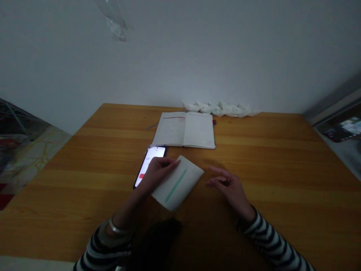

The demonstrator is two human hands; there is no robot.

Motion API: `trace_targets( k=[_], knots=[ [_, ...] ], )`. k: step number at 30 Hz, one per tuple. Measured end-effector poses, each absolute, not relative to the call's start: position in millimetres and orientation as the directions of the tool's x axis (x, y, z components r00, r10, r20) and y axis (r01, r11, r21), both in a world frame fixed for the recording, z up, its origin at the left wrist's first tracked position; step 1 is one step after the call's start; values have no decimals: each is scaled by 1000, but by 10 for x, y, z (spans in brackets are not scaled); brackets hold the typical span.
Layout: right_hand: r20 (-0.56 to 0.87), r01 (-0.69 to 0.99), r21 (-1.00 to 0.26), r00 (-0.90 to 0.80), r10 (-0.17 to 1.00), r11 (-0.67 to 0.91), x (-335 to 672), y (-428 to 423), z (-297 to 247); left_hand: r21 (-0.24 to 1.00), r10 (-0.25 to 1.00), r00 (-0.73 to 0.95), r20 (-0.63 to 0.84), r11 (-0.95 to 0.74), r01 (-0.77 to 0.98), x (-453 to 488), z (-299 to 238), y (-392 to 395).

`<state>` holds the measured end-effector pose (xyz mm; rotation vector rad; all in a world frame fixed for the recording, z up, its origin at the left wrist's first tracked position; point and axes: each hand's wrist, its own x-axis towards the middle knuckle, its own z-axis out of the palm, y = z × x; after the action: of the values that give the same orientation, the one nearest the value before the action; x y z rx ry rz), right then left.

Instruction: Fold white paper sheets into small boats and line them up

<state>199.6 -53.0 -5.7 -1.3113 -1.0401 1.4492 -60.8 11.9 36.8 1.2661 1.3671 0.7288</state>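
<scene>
My left hand pinches a sheet of paper by its upper left edge, thumb on top. The sheet is pale, with a green stripe across it and small print near one end. It is held tilted over the table. My right hand is just right of the sheet, apart from it, with thumb and forefinger stretched out and nothing between them. Behind the left hand lies a phone with a lit screen, partly covered by that hand. Farther back an open planner notebook lies flat with ruled pages.
The wooden table meets a pale wall at the back. White folded tissue or cloth runs along that edge. Clear plastic hangs on the wall. A dark-framed opening is on the right.
</scene>
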Motion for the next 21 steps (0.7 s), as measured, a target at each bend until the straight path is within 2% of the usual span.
trace_targets(
  k=[3,6,9,13,18,21],
  knots=[
    [-210,-91,-973,-35,977,-212,1982,-526,-37,939,949,128,-289,255,229,-544,364,75],
    [-168,-88,-980,-104,980,-177,1930,-559,39,949,947,164,-276,241,204,-395,349,-40],
    [-199,-100,-971,-155,968,-216,1859,-619,106,961,958,210,-197,146,233,-246,339,-170],
    [-290,-100,-949,-96,952,-299,1819,-648,102,961,965,241,-108,40,272,-170,376,-257],
    [-220,-126,-967,-10,975,-219,1879,-581,71,965,989,127,-74,39,259,-253,439,-206],
    [-182,-138,-975,49,982,-173,1898,-561,63,964,990,92,-106,80,252,-297,430,-161]
  ],
)
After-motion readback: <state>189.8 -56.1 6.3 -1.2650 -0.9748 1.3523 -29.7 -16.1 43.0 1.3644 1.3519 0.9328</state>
